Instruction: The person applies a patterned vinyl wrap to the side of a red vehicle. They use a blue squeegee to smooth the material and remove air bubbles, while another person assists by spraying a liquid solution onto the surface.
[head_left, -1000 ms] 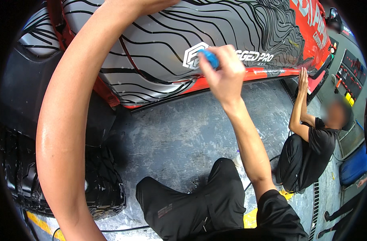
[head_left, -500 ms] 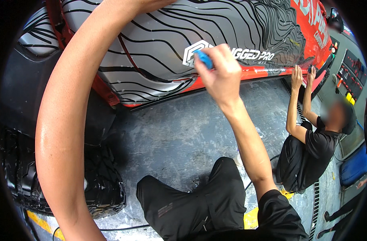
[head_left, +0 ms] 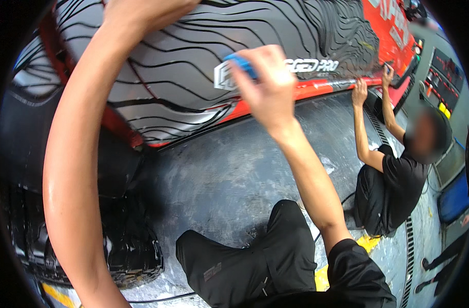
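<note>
Blue wad at the white emblem, right hand gripping

Head view: the right hand [head_left: 269, 84] pinches a blue wad [head_left: 247, 68] between thumb and fingers, just beside the white emblem [head_left: 221, 76] and partly overlapping it from this angle. The wad may be a folded cloth, but blur leaves that uncertain. The left hand [head_left: 160, 11] is up and left of the emblem, on or close to the silver panel [head_left: 168, 64]; its fingers run out of the frame, so I cannot tell whether they are spread or closed.

The emblem and the black contour lines around it are already in place across the panel. Whether the stretch under the wad is finished cannot be judged; nothing visible marks it as done. Well right of the emblem, a crouching co-worker [head_left: 393, 179] has both hands raised to the red lower strip [head_left: 316, 88], so that end looks unfinished too. Below the emblem are the grey floor [head_left: 203, 164] and, toward the lower left, a black tyre [head_left: 129, 256].
</note>
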Tool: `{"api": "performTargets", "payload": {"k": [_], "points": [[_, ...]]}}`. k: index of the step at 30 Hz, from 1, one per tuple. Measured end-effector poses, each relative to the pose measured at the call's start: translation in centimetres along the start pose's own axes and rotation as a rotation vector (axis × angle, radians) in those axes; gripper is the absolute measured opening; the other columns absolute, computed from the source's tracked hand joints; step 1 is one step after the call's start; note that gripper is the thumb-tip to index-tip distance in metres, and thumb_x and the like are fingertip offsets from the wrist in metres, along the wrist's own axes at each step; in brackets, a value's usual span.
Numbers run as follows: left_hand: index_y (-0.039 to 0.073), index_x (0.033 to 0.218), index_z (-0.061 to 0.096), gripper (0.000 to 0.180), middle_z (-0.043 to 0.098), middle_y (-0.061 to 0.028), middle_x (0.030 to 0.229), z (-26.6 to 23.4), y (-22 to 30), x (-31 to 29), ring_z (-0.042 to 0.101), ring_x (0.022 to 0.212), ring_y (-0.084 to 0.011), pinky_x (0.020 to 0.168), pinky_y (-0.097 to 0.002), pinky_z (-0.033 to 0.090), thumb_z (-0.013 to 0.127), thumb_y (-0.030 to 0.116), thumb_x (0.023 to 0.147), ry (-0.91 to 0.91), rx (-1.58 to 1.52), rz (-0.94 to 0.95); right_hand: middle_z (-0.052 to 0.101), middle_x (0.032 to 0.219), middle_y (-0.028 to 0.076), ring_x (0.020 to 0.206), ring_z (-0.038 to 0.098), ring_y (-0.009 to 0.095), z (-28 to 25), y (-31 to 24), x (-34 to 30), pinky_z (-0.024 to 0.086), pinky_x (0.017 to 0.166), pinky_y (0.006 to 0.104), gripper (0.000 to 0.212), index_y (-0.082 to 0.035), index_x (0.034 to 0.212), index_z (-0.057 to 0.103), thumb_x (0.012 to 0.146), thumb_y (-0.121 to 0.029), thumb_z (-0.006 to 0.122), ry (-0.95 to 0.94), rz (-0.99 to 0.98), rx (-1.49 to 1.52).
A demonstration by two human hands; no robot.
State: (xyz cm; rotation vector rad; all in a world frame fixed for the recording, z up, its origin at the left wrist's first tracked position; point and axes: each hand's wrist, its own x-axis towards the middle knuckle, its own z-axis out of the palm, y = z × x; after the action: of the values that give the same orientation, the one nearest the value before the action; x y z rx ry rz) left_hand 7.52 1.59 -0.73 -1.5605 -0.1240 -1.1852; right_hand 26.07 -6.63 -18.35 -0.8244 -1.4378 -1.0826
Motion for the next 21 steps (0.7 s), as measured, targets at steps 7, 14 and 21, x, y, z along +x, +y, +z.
{"api": "performTargets", "payload": {"k": [7, 14, 21], "points": [[0.010, 0.139, 0.059, 0.041, 0.053, -0.0142, 0.157, -1.6, 0.4, 0.6, 0.046, 0.153, -0.0308, 0.133, -0.0505, 0.027, 0.059, 0.034, 0.106, -0.075, 0.019, -0.028, 0.069, 0.098, 0.009, 0.080, 0.069, 0.019, -3.2, 4.3, -1.1, 0.055, 0.068, 0.0324, 0.017, -0.003, 0.110, 0.077, 0.097, -0.012, 0.083, 0.158, 0.370, -0.071], [0.010, 0.141, 0.059, 0.043, 0.053, -0.0130, 0.159, -2.7, 0.7, 0.8, 0.045, 0.154, -0.0317, 0.133, -0.0510, 0.027, 0.063, 0.031, 0.104, -0.279, 0.042, -0.109, 0.067, 0.103, 0.015, 0.084, 0.070, 0.028, -2.4, 2.3, -2.2, 0.058, 0.070, 0.0390, 0.017, -0.002, 0.111, 0.070, 0.096, -0.005, 0.078, 0.056, 0.287, 0.062], [0.010, 0.140, 0.059, 0.042, 0.055, -0.0152, 0.157, -1.6, 0.7, 0.8, 0.046, 0.154, -0.0341, 0.133, -0.0523, 0.027, 0.063, 0.030, 0.103, -0.139, 0.084, -0.087, 0.067, 0.102, 0.014, 0.081, 0.070, 0.029, -1.0, 3.2, -6.4, 0.058, 0.068, 0.0387, 0.021, -0.001, 0.110, 0.072, 0.091, -0.001, 0.080, 0.125, 0.335, 0.090]]}}
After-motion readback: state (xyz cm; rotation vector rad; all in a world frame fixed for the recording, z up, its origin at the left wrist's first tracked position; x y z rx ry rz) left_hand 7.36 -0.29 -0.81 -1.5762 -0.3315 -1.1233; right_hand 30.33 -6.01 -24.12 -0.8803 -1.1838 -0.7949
